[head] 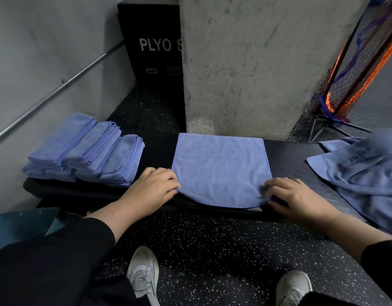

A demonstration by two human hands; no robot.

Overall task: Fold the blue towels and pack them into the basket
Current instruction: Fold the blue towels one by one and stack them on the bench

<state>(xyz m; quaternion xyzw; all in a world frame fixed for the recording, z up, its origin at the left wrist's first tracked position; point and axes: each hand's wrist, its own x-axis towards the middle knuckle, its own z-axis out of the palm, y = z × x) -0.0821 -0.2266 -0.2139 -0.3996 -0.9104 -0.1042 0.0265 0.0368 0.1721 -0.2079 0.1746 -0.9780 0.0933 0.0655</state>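
with the left hand (152,186) and right hand (294,195) each pinching a near corner of the blue towel (220,166) spread on the bench (292,151), uneven lifting would likely skew the fold.

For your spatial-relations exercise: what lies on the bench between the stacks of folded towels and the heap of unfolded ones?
In the head view, the spread towel, with the left hand and right hand gripping its near corners.

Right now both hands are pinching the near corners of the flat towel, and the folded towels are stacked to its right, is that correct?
Not quite: the head view shows the folded towels stacked left of the flat towel. The left hand and right hand do pinch its near corners.
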